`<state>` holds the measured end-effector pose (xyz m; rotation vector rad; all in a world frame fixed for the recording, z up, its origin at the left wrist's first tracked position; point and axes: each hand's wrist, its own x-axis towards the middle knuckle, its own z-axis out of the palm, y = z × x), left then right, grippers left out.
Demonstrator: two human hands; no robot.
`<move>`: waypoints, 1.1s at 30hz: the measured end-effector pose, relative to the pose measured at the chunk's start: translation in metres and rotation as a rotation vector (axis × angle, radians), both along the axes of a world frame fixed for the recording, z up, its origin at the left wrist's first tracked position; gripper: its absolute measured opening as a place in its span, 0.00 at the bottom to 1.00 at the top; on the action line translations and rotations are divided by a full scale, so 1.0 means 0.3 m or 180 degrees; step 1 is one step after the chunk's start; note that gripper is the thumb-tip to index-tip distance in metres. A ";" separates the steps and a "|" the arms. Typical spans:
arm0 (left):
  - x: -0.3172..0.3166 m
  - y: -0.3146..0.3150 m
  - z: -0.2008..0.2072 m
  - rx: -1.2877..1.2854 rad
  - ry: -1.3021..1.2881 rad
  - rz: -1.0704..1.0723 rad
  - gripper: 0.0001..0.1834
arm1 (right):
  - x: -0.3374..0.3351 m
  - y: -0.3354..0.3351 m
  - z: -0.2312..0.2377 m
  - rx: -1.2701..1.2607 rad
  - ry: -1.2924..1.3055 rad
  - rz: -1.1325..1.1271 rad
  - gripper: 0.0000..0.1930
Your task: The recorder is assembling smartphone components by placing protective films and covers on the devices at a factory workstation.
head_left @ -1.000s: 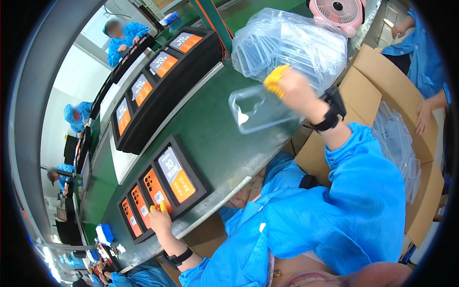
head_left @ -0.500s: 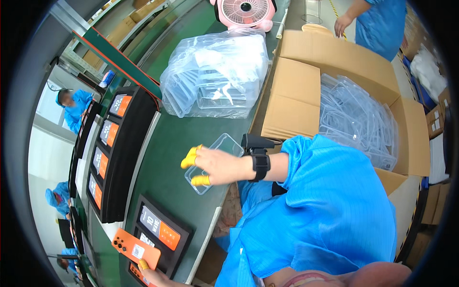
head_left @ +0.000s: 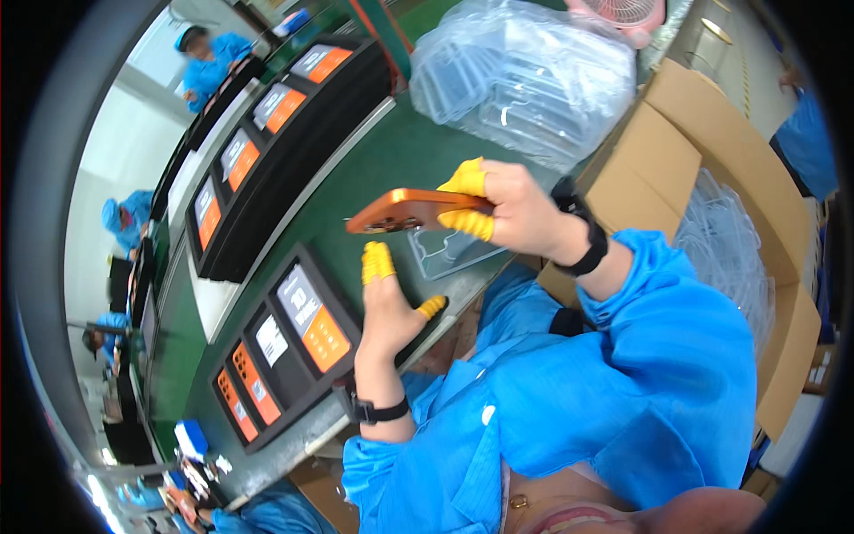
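Note:
My right hand (head_left: 525, 206), with yellow finger cots, grips an orange phone (head_left: 391, 210) between thumb and fingers. The phone is tilted nearly edge-on, its dark camera lenses facing down. Beneath it a clear plastic tray (head_left: 445, 260) lies on the green bench, partly hidden. My left hand (head_left: 390, 307), also in yellow cots, is empty with its fingers spread, just below the phone and apart from it. To its left rests a black foam tray (head_left: 298, 384), holding two orange phones (head_left: 256, 384), a slot with a white label (head_left: 271, 338) and a grey-and-orange panel (head_left: 311, 316).
A curved black rack (head_left: 294, 160) with several grey-and-orange panels stands at the far left. Bagged clear trays (head_left: 534, 80) sit at the back beside a pink fan (head_left: 627, 13). An open carton (head_left: 783, 329) of clear trays is at right. Co-workers in blue (head_left: 213, 62) work beyond.
The orange phone has passed from my left hand to my right and come over the clear tray. My left hand has opened and moved right. The whole view has shifted.

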<state>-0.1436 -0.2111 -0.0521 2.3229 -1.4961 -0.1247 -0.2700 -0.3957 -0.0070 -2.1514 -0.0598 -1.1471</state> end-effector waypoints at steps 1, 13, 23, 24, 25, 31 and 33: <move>-0.007 -0.006 0.010 0.0310 0.0153 -0.0036 0.50 | 0.006 -0.014 0.001 -0.0370 -0.0132 -0.0043 0.11; 0.014 -0.082 -0.045 -0.0388 0.0598 0.0224 0.47 | -0.022 -0.048 -0.173 -0.1469 0.1788 0.0029 0.16; -0.055 0.008 0.041 -0.2059 0.1396 0.0008 0.55 | 0.004 -0.022 -0.106 -0.0879 0.2014 0.0210 0.52; -0.058 0.017 0.043 -0.2331 0.1792 -0.0197 0.58 | 0.000 0.003 -0.108 -0.0903 0.1603 -0.0009 0.50; -0.061 0.024 0.046 -0.2599 0.2186 -0.0413 0.61 | 0.000 0.024 -0.109 -0.0919 0.1579 0.0027 0.50; -0.130 0.068 0.075 -0.1968 0.2243 -0.0156 0.45 | 0.023 0.128 -0.115 -0.0803 0.0539 -0.0948 0.44; -0.144 0.068 0.086 -0.2004 0.2192 0.0497 0.31 | 0.030 0.142 -0.118 -0.0824 0.0502 -0.0955 0.47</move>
